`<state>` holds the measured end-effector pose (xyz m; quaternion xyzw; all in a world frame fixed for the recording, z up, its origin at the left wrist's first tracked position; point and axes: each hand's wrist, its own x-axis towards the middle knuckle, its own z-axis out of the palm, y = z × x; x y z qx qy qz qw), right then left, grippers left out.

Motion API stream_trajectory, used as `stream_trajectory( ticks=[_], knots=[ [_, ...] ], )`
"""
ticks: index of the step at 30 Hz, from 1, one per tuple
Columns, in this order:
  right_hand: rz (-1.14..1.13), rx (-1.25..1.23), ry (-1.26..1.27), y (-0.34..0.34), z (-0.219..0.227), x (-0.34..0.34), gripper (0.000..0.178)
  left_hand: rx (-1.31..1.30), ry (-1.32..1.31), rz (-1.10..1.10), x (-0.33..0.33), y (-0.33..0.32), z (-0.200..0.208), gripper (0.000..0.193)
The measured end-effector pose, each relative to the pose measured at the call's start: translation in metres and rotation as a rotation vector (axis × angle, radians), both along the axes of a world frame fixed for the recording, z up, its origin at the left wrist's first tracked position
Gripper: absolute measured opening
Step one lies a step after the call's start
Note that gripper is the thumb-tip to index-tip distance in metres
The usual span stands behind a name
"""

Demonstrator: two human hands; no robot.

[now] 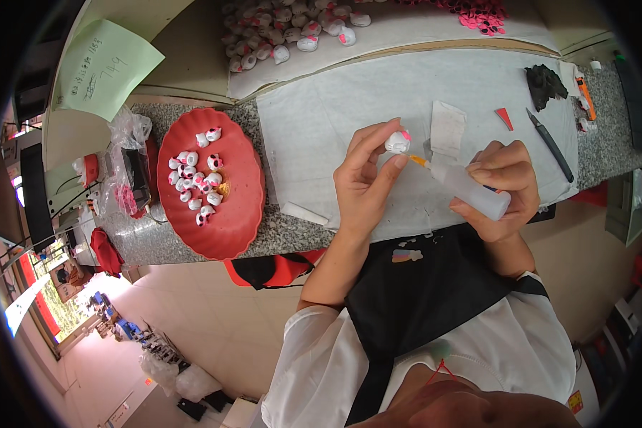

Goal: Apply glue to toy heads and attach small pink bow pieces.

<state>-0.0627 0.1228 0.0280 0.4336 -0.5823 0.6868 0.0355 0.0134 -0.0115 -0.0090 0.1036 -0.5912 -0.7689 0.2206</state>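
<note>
White glue bottle [471,191] points up-left at figurine [396,141].

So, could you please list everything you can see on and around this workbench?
small figurine: one, white with pink bow, pinched in left hand
squeeze bottle: one, translucent, orange nozzle at figurine
red tray: one, left on bench
figurines on tray: many, white-pink
figurine pile: many, far edge
pink bows: heap, far right
white sheet: one, under the hands
black pen tool: one, right
green paper: one, upper left
left hand: holds figurine
right hand: holds bottle
</note>
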Motion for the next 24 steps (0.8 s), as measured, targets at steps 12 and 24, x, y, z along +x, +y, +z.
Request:
stream_trajectory(
  ticks=[12,24],
  knots=[
    [-0.033,0.123,-0.438,0.004,-0.002,-0.039,0.026,0.219,0.041,0.111,0.000,-0.002,0.004,0.038],
    [-0.455,0.570,0.487,-0.084,-0.042,-0.192,0.033,0.300,0.052,0.072,0.003,-0.001,0.009,0.038]
  ],
)
